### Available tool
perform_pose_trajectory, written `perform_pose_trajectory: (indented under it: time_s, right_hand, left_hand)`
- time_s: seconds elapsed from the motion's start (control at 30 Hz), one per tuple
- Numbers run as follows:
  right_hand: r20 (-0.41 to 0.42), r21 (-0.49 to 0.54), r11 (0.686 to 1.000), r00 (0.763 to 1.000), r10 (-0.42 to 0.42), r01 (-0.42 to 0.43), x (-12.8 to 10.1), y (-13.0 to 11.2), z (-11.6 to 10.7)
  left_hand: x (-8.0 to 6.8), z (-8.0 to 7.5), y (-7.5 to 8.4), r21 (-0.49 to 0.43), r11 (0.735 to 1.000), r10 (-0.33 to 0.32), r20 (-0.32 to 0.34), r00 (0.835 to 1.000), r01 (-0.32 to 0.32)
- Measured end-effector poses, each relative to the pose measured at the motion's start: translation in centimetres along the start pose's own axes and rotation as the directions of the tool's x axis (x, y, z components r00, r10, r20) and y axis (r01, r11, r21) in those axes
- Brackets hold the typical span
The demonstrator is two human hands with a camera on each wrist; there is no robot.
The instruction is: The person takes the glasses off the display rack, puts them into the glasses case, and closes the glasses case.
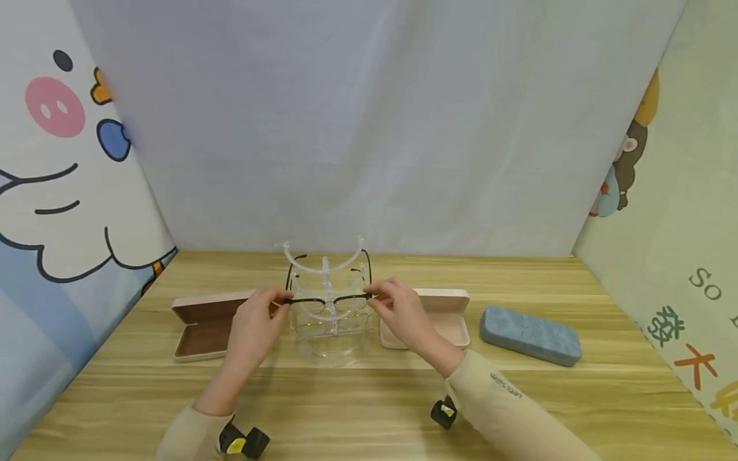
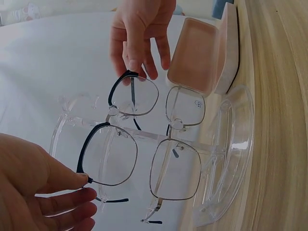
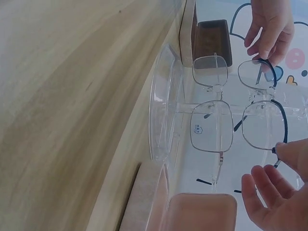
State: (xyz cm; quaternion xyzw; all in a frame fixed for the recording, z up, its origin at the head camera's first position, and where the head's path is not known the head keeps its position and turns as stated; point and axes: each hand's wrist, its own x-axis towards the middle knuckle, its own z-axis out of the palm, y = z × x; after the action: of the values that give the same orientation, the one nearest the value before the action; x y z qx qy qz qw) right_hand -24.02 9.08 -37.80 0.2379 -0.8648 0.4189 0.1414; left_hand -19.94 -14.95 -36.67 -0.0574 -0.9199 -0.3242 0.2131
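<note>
Holding a pair of black-browed glasses (image 1: 328,299) by its two outer corners, the person has both hands at a clear stand (image 1: 330,333) near the middle of the table (image 1: 369,397). The left hand (image 1: 254,326) pinches the frame's left end between thumb and fingertips; the right hand (image 1: 403,314) pinches the right end the same way, the other fingers loosely spread. The glasses sit level at an upper tier of the stand, lenses facing the person and temples reaching back over the cross-bar. From the wrist views I cannot tell whether the bridge already rests on the bar or hangs just clear of it.

A second, thin-rimmed pair (image 2: 175,168) rests on the tier below. An open pink case (image 1: 210,323) lies just left of the stand, another open pink case (image 1: 444,317) just right, and a closed blue case (image 1: 530,335) lies farther right.

I judge the step in hand to be seating or lifting the black pair at the upper tier. The next move calls for keeping both ends level and moving them together, so that the bridge meets or leaves the bar squarely, and for keeping clear of the lower pair so it is not knocked off.
</note>
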Motion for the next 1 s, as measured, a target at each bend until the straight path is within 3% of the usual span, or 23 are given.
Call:
perform_pose_trajectory:
  time_s: [0.37, 0.67, 1.0]
  right_hand:
    - [-0.014, 0.013, 1.000, 1.000, 0.009, -0.009, 0.1, -0.5, 0.1]
    - [-0.033, 0.089, 0.994, 0.997, 0.073, -0.070, 0.1, -1.2, -1.2]
    - [-0.062, 0.200, 0.976, 0.993, 0.096, -0.082, -0.4, -1.9, -2.8]
  left_hand:
    - [-0.1, -0.7, 0.3, 0.029, 1.000, -0.009, 0.022, 1.000, 0.008]
    - [-0.5, -1.9, 1.9, 0.021, 0.999, 0.026, -0.029, 0.999, -0.025]
    - [-1.1, -3.0, 3.3, 0.013, 0.995, 0.098, -0.033, 0.995, -0.097]
